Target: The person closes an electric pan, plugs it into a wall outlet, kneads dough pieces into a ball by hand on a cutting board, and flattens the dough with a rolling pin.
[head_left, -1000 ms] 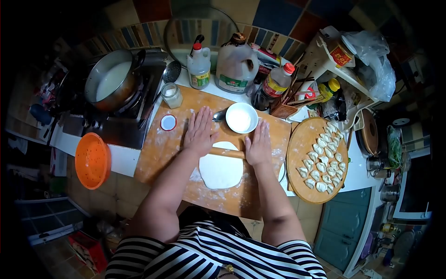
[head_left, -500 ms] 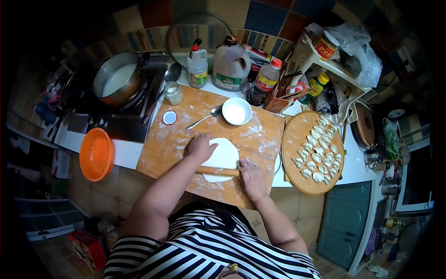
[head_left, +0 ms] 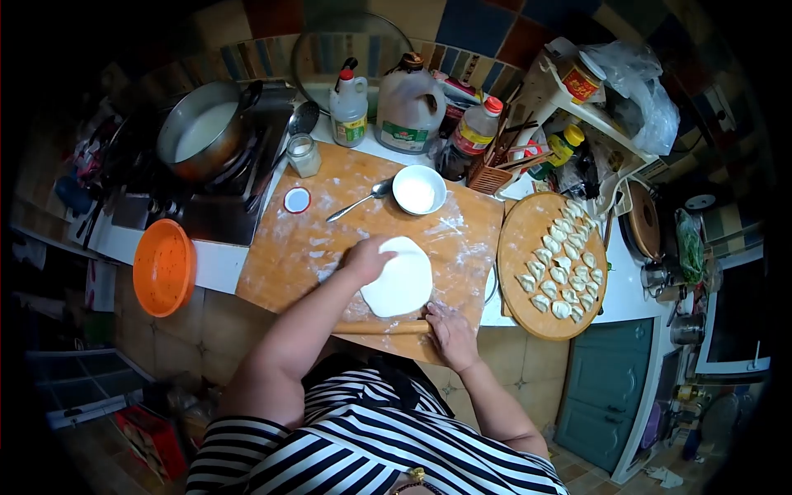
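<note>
A flat round sheet of white dough [head_left: 400, 280] lies on the floured wooden board [head_left: 280, 256]. At its upper left edge, my left hand [head_left: 369, 260] is closed on the dough, its fingertips partly hidden. My right hand [head_left: 452, 337] holds the right end of a wooden rolling pin [head_left: 384, 327], which rests on the board just below the dough, apart from it. The pin's left end passes near my left forearm. Above the dough stand a white bowl [head_left: 419, 190] of flour and a metal spoon [head_left: 361, 202].
Several dumplings [head_left: 561, 276] cover much of a round board [head_left: 520, 239] at the right. A pot [head_left: 202, 132] of whitish liquid stands on the stove. An orange basin [head_left: 164, 268] is at the left counter edge. Bottles [head_left: 410, 111] and an open jar [head_left: 304, 155] line the back.
The rolling pin has come off the dough toward my body, with my right hand on it. The dough sheet now shows whole, its left edge still at my left hand.
</note>
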A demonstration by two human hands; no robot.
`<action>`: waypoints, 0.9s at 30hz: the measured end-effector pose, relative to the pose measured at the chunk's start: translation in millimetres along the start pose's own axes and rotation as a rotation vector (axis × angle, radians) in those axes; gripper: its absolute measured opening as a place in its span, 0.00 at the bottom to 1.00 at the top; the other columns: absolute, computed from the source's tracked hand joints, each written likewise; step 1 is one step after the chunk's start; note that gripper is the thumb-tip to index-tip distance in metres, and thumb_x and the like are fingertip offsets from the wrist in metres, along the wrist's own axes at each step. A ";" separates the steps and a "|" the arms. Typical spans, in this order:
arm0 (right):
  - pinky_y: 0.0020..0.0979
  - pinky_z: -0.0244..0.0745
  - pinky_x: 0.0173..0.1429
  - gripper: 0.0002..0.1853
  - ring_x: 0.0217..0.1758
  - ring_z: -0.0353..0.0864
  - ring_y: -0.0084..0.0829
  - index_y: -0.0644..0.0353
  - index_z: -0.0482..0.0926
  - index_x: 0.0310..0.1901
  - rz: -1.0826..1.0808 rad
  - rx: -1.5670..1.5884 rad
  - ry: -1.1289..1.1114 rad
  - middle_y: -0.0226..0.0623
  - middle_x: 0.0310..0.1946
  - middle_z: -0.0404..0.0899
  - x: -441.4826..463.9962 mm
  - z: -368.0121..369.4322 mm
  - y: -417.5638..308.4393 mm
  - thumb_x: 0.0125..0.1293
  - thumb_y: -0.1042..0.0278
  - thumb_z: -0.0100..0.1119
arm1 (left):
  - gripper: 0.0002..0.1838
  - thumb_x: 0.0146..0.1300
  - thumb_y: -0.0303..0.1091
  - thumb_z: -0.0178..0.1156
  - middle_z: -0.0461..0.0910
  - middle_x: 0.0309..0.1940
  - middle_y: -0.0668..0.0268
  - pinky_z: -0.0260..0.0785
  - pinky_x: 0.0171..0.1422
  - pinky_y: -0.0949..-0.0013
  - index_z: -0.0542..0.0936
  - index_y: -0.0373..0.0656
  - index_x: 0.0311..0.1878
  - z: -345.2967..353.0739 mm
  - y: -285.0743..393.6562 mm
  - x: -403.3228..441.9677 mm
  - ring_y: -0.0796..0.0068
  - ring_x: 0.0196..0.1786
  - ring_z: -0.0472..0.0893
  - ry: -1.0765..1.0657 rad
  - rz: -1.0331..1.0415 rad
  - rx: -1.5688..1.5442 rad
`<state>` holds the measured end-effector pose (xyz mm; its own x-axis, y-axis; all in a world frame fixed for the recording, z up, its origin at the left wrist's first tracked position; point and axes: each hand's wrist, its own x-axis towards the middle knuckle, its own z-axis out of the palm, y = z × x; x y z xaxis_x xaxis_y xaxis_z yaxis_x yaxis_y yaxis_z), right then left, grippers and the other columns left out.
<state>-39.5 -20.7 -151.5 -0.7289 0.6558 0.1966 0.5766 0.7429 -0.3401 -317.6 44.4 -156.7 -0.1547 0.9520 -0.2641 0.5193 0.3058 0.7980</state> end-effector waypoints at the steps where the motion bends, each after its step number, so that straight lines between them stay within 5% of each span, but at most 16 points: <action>1: 0.42 0.68 0.70 0.14 0.66 0.76 0.42 0.58 0.76 0.52 0.005 0.026 -0.005 0.41 0.60 0.79 1.2 1.7 2.3 0.64 0.70 0.57 | 0.18 0.65 0.36 0.65 0.83 0.48 0.50 0.75 0.54 0.59 0.79 0.38 0.56 2.2 -19.3 -3.1 0.54 0.49 0.84 0.033 -0.112 -0.062; 4: 0.43 0.68 0.71 0.15 0.65 0.77 0.45 0.58 0.76 0.52 0.001 0.073 0.002 0.42 0.59 0.79 8.8 3.8 6.6 0.63 0.70 0.59 | 0.17 0.66 0.33 0.62 0.83 0.46 0.51 0.76 0.53 0.57 0.78 0.37 0.55 -28.8 -34.9 -30.1 0.52 0.48 0.83 -0.138 -0.496 -0.223; 7: 0.45 0.66 0.72 0.16 0.67 0.74 0.47 0.59 0.75 0.53 0.037 0.084 0.010 0.45 0.62 0.77 22.3 4.0 7.6 0.63 0.71 0.61 | 0.16 0.65 0.34 0.61 0.82 0.49 0.52 0.73 0.59 0.56 0.79 0.38 0.54 -66.5 -21.1 -68.5 0.51 0.54 0.81 0.087 -0.301 0.276; 10: 0.45 0.59 0.77 0.20 0.73 0.66 0.48 0.61 0.71 0.60 0.103 0.033 -0.065 0.49 0.69 0.69 46.4 -1.8 4.6 0.68 0.66 0.57 | 0.16 0.65 0.36 0.62 0.79 0.54 0.55 0.68 0.66 0.52 0.79 0.42 0.53 -68.0 -5.4 -80.5 0.52 0.62 0.76 0.100 0.104 0.426; 11: 0.45 0.56 0.78 0.23 0.76 0.63 0.48 0.63 0.69 0.63 0.126 0.005 -0.102 0.51 0.71 0.65 58.2 -2.4 4.6 0.70 0.63 0.55 | 0.25 0.69 0.41 0.58 0.70 0.68 0.54 0.54 0.78 0.53 0.73 0.41 0.65 -59.3 -14.6 -72.3 0.53 0.74 0.64 -0.004 0.212 0.477; 14: 0.44 0.44 0.83 0.31 0.81 0.50 0.48 0.69 0.58 0.73 0.380 -0.127 -0.083 0.54 0.77 0.53 100.1 22.8 16.7 0.76 0.55 0.44 | 0.35 0.72 0.48 0.51 0.54 0.78 0.55 0.37 0.84 0.55 0.58 0.38 0.76 -30.6 -33.7 -30.6 0.57 0.82 0.49 0.055 0.375 0.803; 17: 0.43 0.38 0.84 0.37 0.82 0.46 0.48 0.73 0.49 0.76 0.581 -0.084 -0.008 0.57 0.77 0.49 160.1 29.5 58.2 0.77 0.50 0.38 | 0.41 0.74 0.51 0.46 0.42 0.82 0.56 0.28 0.85 0.57 0.47 0.35 0.79 -39.9 -13.2 22.8 0.61 0.84 0.40 0.128 0.269 0.852; 20: 0.42 0.39 0.84 0.36 0.82 0.46 0.49 0.72 0.52 0.75 0.602 -0.118 0.074 0.58 0.77 0.50 172.6 31.3 69.6 0.77 0.50 0.39 | 0.40 0.72 0.51 0.50 0.46 0.81 0.53 0.31 0.85 0.55 0.52 0.35 0.78 -32.6 -23.6 33.4 0.58 0.83 0.43 0.310 0.281 0.793; 25: 0.53 0.47 0.80 0.38 0.79 0.53 0.56 0.72 0.56 0.73 0.302 -0.096 -0.049 0.58 0.76 0.54 56.3 28.1 6.5 0.70 0.54 0.54 | 0.46 0.65 0.57 0.58 0.51 0.79 0.48 0.34 0.84 0.53 0.59 0.32 0.75 -25.9 -35.0 -82.9 0.51 0.82 0.48 -0.173 0.280 0.907; 27: 0.53 0.47 0.80 0.37 0.79 0.53 0.56 0.71 0.56 0.74 0.355 -0.064 -0.095 0.59 0.75 0.54 38.1 25.7 -9.8 0.70 0.56 0.53 | 0.45 0.66 0.57 0.57 0.51 0.79 0.49 0.33 0.84 0.53 0.59 0.32 0.75 -24.7 -36.5 -94.2 0.52 0.82 0.47 -0.166 0.321 0.907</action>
<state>-82.3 -6.5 -164.3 -0.5088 0.8608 -0.0104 0.8193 0.4805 -0.3130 -342.8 -56.0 -147.6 0.1915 0.9528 -0.2357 0.9765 -0.1608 0.1436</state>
